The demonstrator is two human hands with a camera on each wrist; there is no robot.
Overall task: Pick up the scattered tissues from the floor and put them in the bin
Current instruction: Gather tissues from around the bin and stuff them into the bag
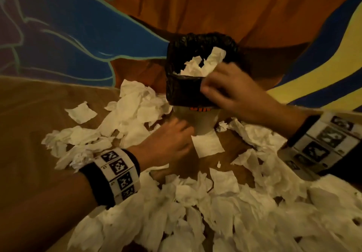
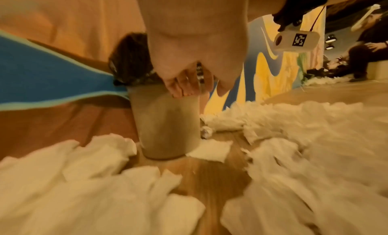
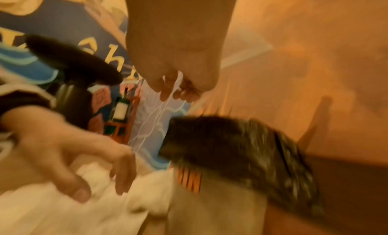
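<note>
Head view: tissues (image 1: pixel 225 202) cover the floor (image 1: pixel 29 114) near, left and right of the bin (image 1: pixel 195 97); a few crumpled ones already sit inside its black liner (image 1: pixel 176 56). Progress judged early: most still to collect. Right hand (image 1: pixel 233 93) is at the bin's near-right rim, fingers curled at the liner edge with a tissue beside them; whether it pinches either, cannot tell. Left hand (image 1: pixel 168 140) is low beside the bin's base, fingers apart and relaxed, holding nothing, next to a flat tissue (image 1: pixel 207 144).
</note>
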